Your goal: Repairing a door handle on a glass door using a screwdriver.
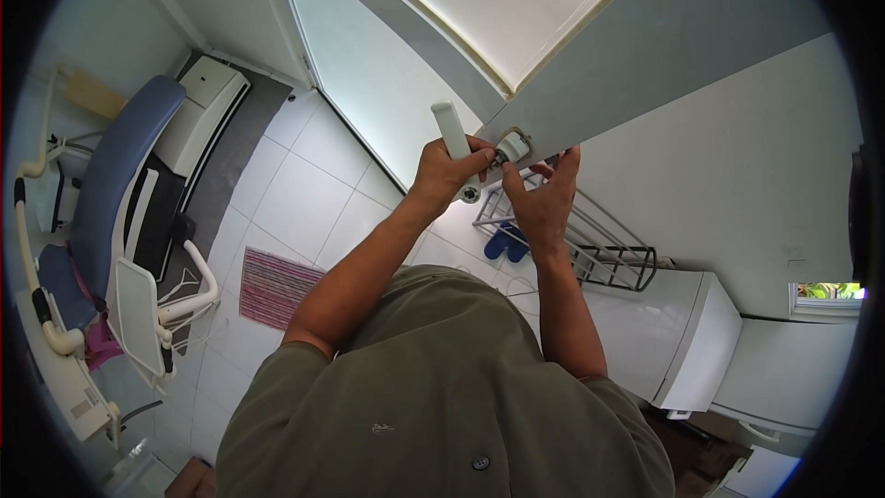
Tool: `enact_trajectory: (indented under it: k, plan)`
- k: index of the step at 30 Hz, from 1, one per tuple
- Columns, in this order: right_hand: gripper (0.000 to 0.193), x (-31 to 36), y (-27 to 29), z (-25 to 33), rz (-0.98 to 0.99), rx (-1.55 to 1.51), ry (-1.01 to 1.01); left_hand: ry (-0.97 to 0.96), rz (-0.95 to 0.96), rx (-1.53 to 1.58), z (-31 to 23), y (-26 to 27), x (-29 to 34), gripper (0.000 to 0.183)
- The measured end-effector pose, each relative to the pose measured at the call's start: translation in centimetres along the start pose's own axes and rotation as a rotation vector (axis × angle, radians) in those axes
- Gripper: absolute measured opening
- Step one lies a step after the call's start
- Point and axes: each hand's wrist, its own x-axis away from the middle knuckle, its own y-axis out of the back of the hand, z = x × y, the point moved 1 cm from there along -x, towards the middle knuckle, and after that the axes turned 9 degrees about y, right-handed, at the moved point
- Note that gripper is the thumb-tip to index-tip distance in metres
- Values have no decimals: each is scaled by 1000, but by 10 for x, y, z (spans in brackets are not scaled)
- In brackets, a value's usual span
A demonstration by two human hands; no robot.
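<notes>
A pale grey door (636, 55) with a glazed panel stands in front of me. Near its corner a white and metal lock fitting (513, 145) sticks out from the face. My left hand (442, 171) is closed round a white lever handle (450, 129), its thumb and fingertips by the metal stem of the fitting. At the door's edge my right hand (544, 201) grips, thumb close to the lock fitting and fingers reaching to the far side. Those fingertips are partly hidden by the door.
Below my right hand stands a metal rack (622, 254) with blue slippers (507, 242) beside it. A white cabinet (659, 337) is at the right. On the left are a blue dental chair (138, 157), a white tray arm (138, 314) and a striped mat (275, 288) on tiles.
</notes>
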Motion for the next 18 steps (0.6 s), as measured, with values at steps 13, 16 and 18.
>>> enact_trajectory:
  k: [13,16,18]
  plan:
    - [77,1,-10,4,-55,72,18,34,54,-51,-7,3,-5,12]
    - [77,0,-10,6,-58,71,13,35,57,-64,-8,3,-4,12]
    - [78,0,-11,7,-62,56,15,20,50,-90,-8,4,-5,12]
